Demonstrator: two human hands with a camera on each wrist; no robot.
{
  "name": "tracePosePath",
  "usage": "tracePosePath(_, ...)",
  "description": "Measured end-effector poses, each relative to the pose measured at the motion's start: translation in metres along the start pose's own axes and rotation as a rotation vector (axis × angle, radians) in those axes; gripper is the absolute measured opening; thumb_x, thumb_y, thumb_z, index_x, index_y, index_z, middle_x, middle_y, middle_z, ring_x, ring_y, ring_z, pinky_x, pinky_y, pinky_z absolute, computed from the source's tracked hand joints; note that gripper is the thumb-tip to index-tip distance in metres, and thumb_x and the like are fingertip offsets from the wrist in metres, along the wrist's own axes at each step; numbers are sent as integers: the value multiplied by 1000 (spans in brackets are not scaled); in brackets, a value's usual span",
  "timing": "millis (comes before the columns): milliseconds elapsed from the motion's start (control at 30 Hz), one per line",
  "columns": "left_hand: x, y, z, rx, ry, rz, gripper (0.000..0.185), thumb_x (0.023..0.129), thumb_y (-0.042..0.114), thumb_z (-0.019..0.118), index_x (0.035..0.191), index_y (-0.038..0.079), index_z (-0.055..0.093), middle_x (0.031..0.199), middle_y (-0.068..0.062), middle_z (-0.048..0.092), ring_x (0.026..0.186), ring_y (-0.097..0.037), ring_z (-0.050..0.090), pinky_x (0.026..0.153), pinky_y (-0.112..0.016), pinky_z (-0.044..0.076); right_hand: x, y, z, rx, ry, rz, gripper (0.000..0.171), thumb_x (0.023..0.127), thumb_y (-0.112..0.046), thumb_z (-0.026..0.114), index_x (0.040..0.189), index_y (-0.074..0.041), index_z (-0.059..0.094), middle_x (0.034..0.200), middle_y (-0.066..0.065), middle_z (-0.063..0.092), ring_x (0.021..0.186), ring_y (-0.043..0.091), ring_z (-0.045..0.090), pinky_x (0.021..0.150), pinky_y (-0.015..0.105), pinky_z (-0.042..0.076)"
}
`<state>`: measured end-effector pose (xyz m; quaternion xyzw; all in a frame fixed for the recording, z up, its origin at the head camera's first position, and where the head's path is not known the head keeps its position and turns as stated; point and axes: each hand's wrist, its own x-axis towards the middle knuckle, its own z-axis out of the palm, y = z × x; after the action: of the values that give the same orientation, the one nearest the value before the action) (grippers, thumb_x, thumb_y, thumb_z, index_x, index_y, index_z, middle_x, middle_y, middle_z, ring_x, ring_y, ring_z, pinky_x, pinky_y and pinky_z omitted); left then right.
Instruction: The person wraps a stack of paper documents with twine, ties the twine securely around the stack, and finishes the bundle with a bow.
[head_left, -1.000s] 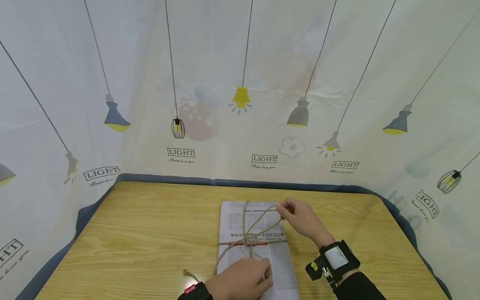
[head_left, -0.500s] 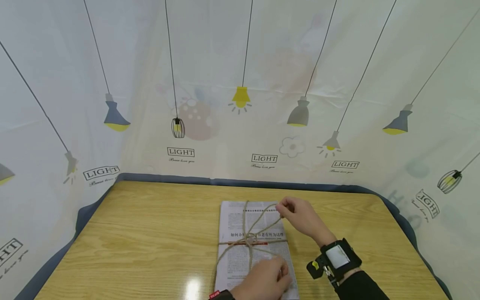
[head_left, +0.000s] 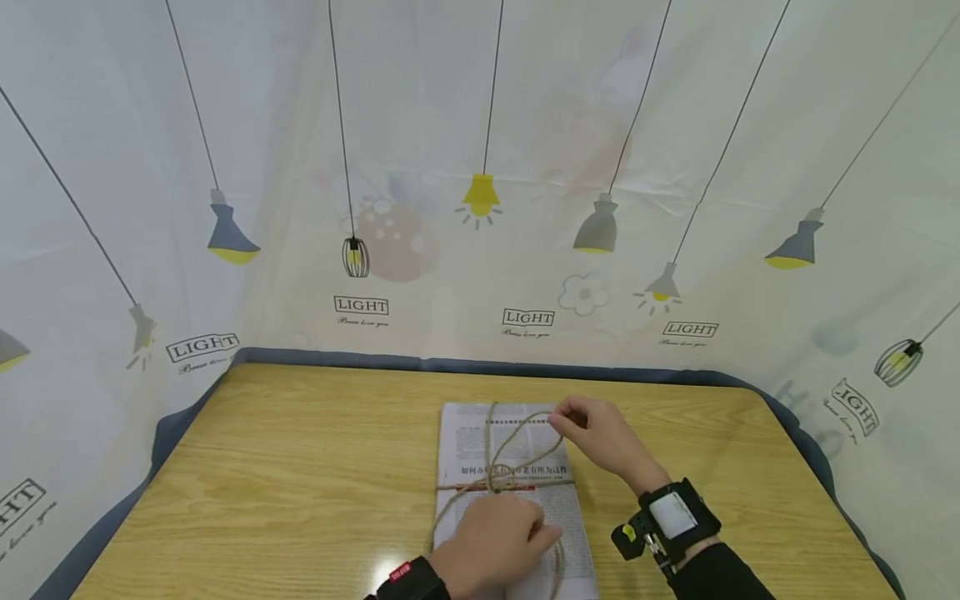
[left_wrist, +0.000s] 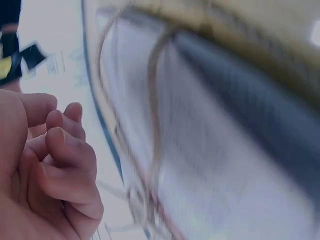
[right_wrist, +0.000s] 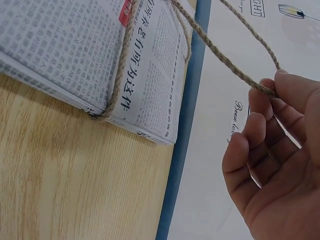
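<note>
A stack of newspapers (head_left: 461,429) lies on the table, with brown twine (right_wrist: 225,59) crossed around it both ways. Right of the stack's far edge, my right hand (head_left: 600,433) pinches a loop of the twine between thumb and forefinger, drawn up from the crossing. My left hand (head_left: 495,533) is over the near half of the stack, just by the crossing, which it partly covers. Its fingers are curled, and a length of twine (head_left: 558,571) hangs from the thumb side. In the left wrist view the curled left hand (left_wrist: 60,170) is beside the blurred stack.
The wooden table (head_left: 315,467) extends on both sides of the stack. Behind it hangs a pale curtain (head_left: 450,100) printed with lamps, its dark blue border (head_left: 360,360) along the table's far edge. Both wrists wear black straps; the right carries a camera mount (head_left: 660,521).
My left hand first went right along the near half of the stack, then back left and up toward the crossing, with twine trailing from it. My right hand has stayed nearly still, holding the loop.
</note>
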<state>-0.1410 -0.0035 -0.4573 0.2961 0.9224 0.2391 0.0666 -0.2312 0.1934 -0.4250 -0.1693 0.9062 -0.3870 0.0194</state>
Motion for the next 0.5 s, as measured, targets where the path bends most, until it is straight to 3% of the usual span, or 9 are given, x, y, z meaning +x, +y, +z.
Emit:
tracePosePath(233,5,-24,-38,17,140,-49,41,101,36,52,62,23,45,51,10,33,44,-4,32,47,-19,25,1,0,2,-17,-2,-17,16,97,-30,61,93,-15,68,81,0,64,67,9,51,61,24,43)
tracePosePath(333,13,-34,-51,-3,249,-71,31,100,33,54,71,22,52,53,8,39,44,-4,34,46,-20,26,1,-1,2,-10,-2,-12,16,97,-30,61,93,-16,68,81,0,64,67,9,51,60,24,43)
tracePosePath(433,24,-43,-60,-35,344,-76,14,98,30,59,90,20,62,67,6,56,53,-6,47,50,-21,35,2,-2,3,-8,-6,-14,15,97,-31,61,93,-19,68,81,1,64,67,10,51,61,25,43)
tracePosePath(500,32,-46,-64,-68,346,-71,16,97,30,60,107,18,64,87,3,66,70,-9,59,61,-24,46,2,-3,5,-11,-9,-20,14,97,-32,61,92,-20,68,81,0,64,66,10,52,61,25,44)
